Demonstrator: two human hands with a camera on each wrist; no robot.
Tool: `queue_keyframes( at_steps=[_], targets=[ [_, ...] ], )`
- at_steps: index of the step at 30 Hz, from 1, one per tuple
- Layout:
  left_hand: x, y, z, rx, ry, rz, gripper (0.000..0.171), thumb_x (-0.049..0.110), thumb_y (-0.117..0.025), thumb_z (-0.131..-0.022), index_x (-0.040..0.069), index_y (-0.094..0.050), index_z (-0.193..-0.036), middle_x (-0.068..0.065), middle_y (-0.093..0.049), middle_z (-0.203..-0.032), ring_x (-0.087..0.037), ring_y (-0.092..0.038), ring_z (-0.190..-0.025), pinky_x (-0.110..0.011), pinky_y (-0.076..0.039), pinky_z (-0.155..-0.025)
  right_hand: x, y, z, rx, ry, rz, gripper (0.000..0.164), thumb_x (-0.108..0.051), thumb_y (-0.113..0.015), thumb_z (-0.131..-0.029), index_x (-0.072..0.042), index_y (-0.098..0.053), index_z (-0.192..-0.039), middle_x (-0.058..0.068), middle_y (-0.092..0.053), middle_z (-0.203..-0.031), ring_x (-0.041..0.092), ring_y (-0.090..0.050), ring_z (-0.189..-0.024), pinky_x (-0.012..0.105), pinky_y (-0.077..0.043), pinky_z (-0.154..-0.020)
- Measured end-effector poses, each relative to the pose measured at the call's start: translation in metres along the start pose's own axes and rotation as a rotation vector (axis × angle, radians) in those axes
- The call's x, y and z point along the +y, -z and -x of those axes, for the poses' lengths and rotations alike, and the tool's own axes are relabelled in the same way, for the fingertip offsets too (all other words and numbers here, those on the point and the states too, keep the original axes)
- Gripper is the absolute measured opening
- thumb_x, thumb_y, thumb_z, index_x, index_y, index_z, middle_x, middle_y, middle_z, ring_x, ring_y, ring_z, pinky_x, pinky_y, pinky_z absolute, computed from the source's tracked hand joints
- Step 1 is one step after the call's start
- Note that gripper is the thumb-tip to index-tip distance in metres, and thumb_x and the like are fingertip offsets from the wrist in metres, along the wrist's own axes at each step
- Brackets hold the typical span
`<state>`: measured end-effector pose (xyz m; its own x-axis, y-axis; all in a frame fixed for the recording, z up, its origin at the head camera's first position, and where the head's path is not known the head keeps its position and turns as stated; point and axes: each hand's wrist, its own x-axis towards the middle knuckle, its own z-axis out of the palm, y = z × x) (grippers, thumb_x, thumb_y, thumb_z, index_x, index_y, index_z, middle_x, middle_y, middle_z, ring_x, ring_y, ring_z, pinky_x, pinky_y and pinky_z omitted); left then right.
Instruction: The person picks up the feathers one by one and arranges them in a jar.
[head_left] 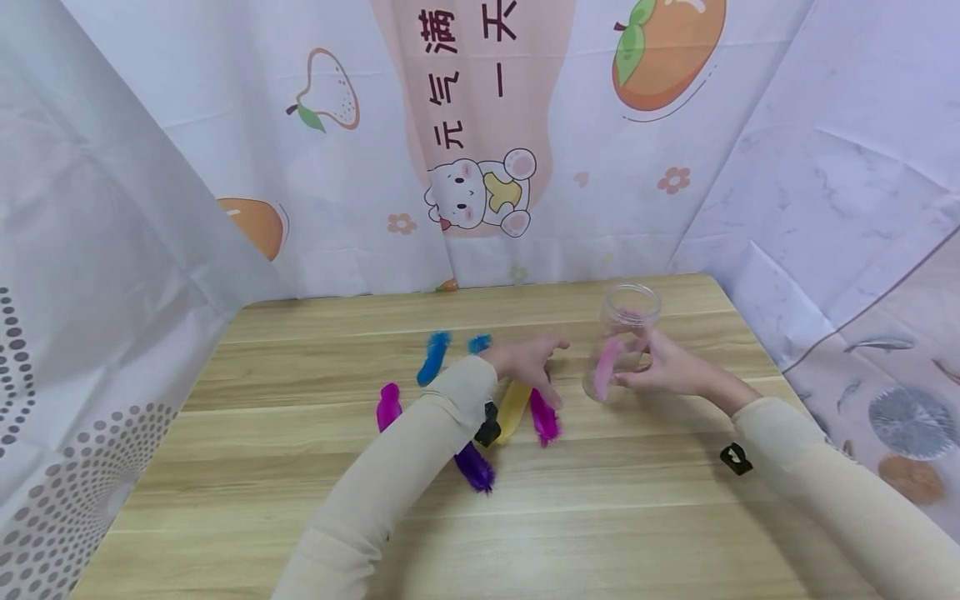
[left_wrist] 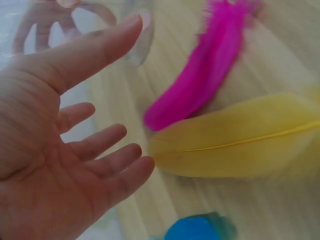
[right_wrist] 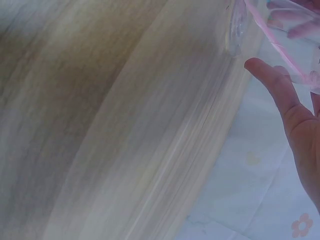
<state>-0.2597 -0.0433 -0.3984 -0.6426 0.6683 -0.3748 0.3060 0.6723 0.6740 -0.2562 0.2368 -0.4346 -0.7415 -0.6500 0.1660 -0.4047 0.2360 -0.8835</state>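
A clear jar stands at the right of the table with a pink feather inside. My right hand holds the jar from its right side, fingers curved around it. My left hand hovers over the feathers, thumb and fingers spread, nothing between them. In the left wrist view its fingertips are by the end of a yellow feather; a magenta feather lies against it. A blue feather shows at the lower edge. The right wrist view catches the right thumb beside the jar.
Left of the left hand lie a blue feather, another blue one partly hidden, and a magenta feather. A purple feather is under the left forearm. Patterned curtains hang behind the wooden table.
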Motion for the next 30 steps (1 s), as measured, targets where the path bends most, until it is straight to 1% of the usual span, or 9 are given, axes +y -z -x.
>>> queue_keyframes(
  at_steps=[2,4,9,13,16,20,23,28,30],
  targets=[
    [-0.003,-0.004,0.000,0.012,0.010,-0.003,0.102,0.015,-0.089,-0.079,0.001,-0.025,-0.158,-0.019,-0.031,-0.161,-0.032,-0.032,-0.147,-0.039,-0.031,-0.119,-0.001,0.000,0.000,0.003,-0.011,0.006,0.100,0.005,-0.080,-0.083,-0.011,-0.015,-0.156,0.027,-0.041,-0.144,0.054,-0.052,-0.121,0.044,-0.060,-0.082],
    [-0.005,-0.007,0.000,0.027,0.015,-0.041,0.100,0.015,-0.090,-0.079,0.003,-0.029,-0.157,-0.017,-0.035,-0.160,-0.030,-0.034,-0.146,-0.036,-0.031,-0.119,-0.001,0.000,0.000,0.000,-0.011,0.002,0.099,0.005,-0.080,-0.083,-0.011,-0.015,-0.156,0.027,-0.041,-0.144,0.054,-0.052,-0.122,0.046,-0.060,-0.082],
    [-0.006,-0.013,0.000,0.076,0.006,-0.245,0.090,0.019,-0.091,-0.078,0.006,-0.042,-0.152,-0.009,-0.047,-0.152,-0.024,-0.044,-0.140,-0.029,-0.034,-0.116,0.000,0.000,-0.001,-0.013,0.011,0.010,0.098,0.006,-0.079,-0.083,-0.009,-0.015,-0.155,0.027,-0.043,-0.144,0.052,-0.053,-0.121,0.046,-0.061,-0.080],
    [-0.007,-0.016,-0.002,0.096,-0.008,-0.341,0.084,0.022,-0.092,-0.077,0.007,-0.048,-0.148,-0.007,-0.053,-0.147,-0.023,-0.045,-0.138,-0.027,-0.034,-0.115,0.000,-0.001,-0.001,-0.011,0.021,-0.001,0.099,0.008,-0.079,-0.082,-0.007,-0.014,-0.155,0.029,-0.040,-0.144,0.053,-0.054,-0.119,0.041,-0.061,-0.078],
    [-0.008,-0.018,-0.002,0.101,-0.006,-0.373,0.084,0.025,-0.092,-0.077,0.008,-0.049,-0.148,-0.006,-0.053,-0.147,-0.023,-0.044,-0.139,-0.028,-0.033,-0.115,-0.001,-0.002,-0.001,-0.006,0.021,0.009,0.100,0.007,-0.080,-0.081,-0.007,-0.014,-0.155,0.029,-0.039,-0.145,0.051,-0.055,-0.117,0.040,-0.061,-0.078],
    [-0.010,-0.019,-0.001,0.114,0.016,-0.406,0.085,0.029,-0.092,-0.076,0.011,-0.050,-0.148,-0.003,-0.053,-0.147,-0.023,-0.042,-0.141,-0.028,-0.032,-0.116,-0.001,-0.002,-0.002,-0.017,0.030,0.023,0.100,0.006,-0.080,-0.081,-0.007,-0.015,-0.156,0.029,-0.045,-0.143,0.048,-0.059,-0.117,0.043,-0.061,-0.081],
    [-0.011,-0.020,0.000,0.130,0.049,-0.417,0.084,0.030,-0.093,-0.075,0.014,-0.052,-0.146,-0.003,-0.054,-0.145,-0.022,-0.043,-0.138,-0.027,-0.035,-0.113,-0.001,-0.001,-0.003,-0.020,0.039,0.023,0.100,0.007,-0.080,-0.081,-0.007,-0.015,-0.156,0.030,-0.046,-0.142,0.049,-0.058,-0.116,0.044,-0.061,-0.081],
    [-0.014,-0.023,-0.002,0.156,0.110,-0.454,0.079,0.038,-0.094,-0.072,0.017,-0.058,-0.140,-0.002,-0.056,-0.136,-0.021,-0.047,-0.129,-0.029,-0.041,-0.108,-0.001,-0.002,-0.002,-0.011,0.033,0.003,0.099,0.009,-0.079,-0.081,-0.007,-0.015,-0.155,0.030,-0.042,-0.144,0.053,-0.054,-0.118,0.043,-0.061,-0.077],
    [-0.014,-0.024,-0.003,0.162,0.130,-0.472,0.078,0.042,-0.093,-0.071,0.018,-0.060,-0.137,-0.002,-0.057,-0.134,-0.022,-0.047,-0.128,-0.030,-0.042,-0.108,-0.001,-0.002,-0.001,-0.011,0.034,0.003,0.101,0.010,-0.079,-0.081,-0.008,-0.013,-0.156,0.031,-0.042,-0.144,0.054,-0.054,-0.118,0.046,-0.061,-0.079]
  ],
)
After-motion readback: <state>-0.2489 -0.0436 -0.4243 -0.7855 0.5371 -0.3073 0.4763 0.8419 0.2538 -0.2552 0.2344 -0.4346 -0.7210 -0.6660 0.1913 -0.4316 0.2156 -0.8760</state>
